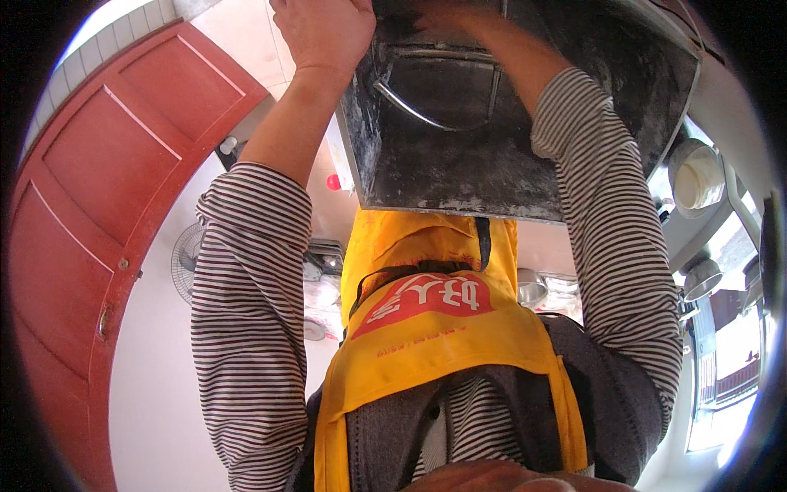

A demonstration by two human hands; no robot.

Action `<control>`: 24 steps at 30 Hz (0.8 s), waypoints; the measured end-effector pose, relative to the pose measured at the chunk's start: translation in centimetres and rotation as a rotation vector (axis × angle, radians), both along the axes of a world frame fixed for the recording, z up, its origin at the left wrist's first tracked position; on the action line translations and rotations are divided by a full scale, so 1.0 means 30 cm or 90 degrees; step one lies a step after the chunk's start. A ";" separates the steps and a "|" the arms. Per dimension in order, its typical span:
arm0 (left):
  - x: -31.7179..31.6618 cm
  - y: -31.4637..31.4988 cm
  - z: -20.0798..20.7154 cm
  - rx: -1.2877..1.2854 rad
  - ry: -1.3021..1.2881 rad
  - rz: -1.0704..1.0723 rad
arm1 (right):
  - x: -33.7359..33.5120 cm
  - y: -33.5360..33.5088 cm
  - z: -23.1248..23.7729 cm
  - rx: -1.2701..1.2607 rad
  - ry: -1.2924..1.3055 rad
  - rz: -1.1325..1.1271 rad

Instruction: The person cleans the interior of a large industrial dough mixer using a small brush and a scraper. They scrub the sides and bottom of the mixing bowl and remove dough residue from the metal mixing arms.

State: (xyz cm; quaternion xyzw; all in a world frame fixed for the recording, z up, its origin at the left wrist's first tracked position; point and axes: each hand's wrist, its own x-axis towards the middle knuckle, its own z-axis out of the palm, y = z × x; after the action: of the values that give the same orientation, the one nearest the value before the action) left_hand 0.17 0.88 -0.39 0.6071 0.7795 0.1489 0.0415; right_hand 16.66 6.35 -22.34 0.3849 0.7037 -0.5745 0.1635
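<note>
1. Far left: a red panelled door, bent into a curve by the lens; a wire-caged fan shows between it and the striped left sleeve, which is pushed up to bare the forearm
2. Left hand: at the upper edge of the view, beside the left side of the dark box; fingers look curled, but their tips are cut off, so I cannot tell what they hold
3. Small round red object: past the left forearm, just beside the box's left edge
4. Dark box: upper middle, between the forearms, its near edge in front of the yellow apron; inside faces carry pale smears (dust or powder, cannot tell which)
5. Bent shiny rod: shows against the box's dark inside
6. Right hand: blurred and dark, over the box's upper part; cannot tell whether it is wide, narrow or gripping
7. Right: striped right sleeve, then a pale round pot and a metal pan near the rim of the view
</note>
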 end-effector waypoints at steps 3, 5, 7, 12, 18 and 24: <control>-0.022 -0.035 0.012 -0.016 0.016 0.021 | 0.013 0.015 0.091 0.234 0.027 0.179; -0.026 -0.036 0.018 -0.033 0.015 0.033 | 0.003 0.020 0.140 0.315 0.000 0.297; -0.016 -0.024 0.007 -0.008 0.013 0.024 | 0.047 -0.001 0.102 0.415 0.116 0.269; -0.012 -0.021 0.007 0.001 0.010 0.013 | 0.118 -0.131 0.068 0.362 0.036 0.116; -0.019 -0.032 0.012 -0.006 0.022 0.016 | 0.021 -0.285 0.240 0.259 -0.081 0.077; -0.006 -0.022 0.002 -0.010 0.024 0.015 | 0.126 -0.333 0.142 0.236 -0.063 0.038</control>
State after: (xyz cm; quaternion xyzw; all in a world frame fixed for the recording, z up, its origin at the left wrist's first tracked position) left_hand -0.01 0.21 -0.33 0.6001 0.7884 0.1319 0.0297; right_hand 20.43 -3.64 -18.07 0.4154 0.7995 -0.4103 0.1411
